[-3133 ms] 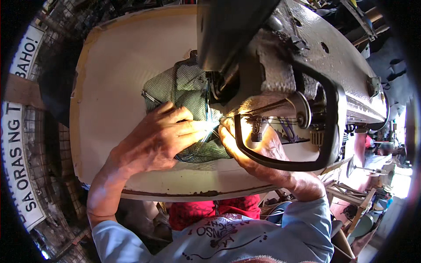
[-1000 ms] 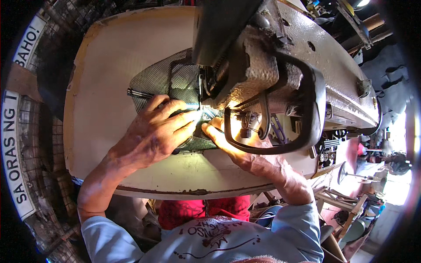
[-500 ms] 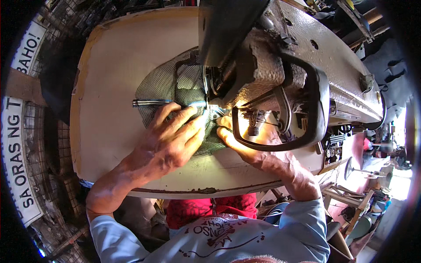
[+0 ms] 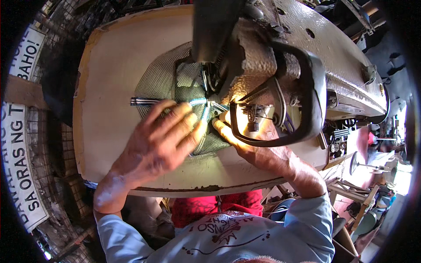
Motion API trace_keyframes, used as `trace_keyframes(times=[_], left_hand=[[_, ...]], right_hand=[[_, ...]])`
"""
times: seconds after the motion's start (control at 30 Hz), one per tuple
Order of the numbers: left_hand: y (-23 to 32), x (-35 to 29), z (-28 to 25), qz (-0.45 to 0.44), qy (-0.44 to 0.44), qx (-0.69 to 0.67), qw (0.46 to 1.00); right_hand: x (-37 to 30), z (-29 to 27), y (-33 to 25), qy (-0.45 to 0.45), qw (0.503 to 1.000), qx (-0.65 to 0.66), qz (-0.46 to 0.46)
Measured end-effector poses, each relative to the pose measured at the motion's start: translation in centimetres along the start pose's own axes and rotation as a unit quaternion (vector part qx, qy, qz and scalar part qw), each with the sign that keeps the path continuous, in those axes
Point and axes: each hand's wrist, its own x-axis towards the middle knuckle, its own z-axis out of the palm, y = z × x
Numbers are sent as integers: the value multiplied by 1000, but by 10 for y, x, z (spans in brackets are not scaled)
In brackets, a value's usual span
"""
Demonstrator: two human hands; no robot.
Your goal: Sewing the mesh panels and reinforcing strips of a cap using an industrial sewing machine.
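Pale table (image 4: 109, 52) is overhung by sewing machine (image 4: 335, 57); dark mesh fabric (image 4: 158, 72) is laid on it, partly under the machine's head. Left hand (image 4: 158, 140) is held open over the mesh, fingers spread; right hand (image 4: 258, 154) is part-hidden at its right edge, grip can't be told; striped tape (image 4: 142, 101) is seen across the mesh

dark wire grid (image 4: 49, 175) and white signs (image 4: 22, 168) left, wooden frame (image 4: 351, 196) and bright daylight (image 4: 402, 175) right
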Motion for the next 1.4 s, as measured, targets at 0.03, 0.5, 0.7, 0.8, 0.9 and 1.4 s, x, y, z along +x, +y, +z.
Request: trace_keyframes(times=[0.03,0.5,0.7,0.8,0.9,1.4], left_hand=[[-5,0,0,-7,-13,-6,1000],[-6,3,9,-10,-94,-28,995],[-3,0,9,1,-58,-2,998],[0,1,9,-3,-48,-4,999],[4,2,10,-22,-65,-27,997],[13,5,18,-61,-66,-26,996]], right_hand=[[0,1,0,0,1000,-12,-3],[-4,-4,-2,-25,997,-75,-19],[-11,1,-2,-68,997,-38,14],[-10,0,1,-27,998,-52,2],[-7,-2,3,-3,999,-47,-1],[-8,8,18,26,999,-38,-8]])
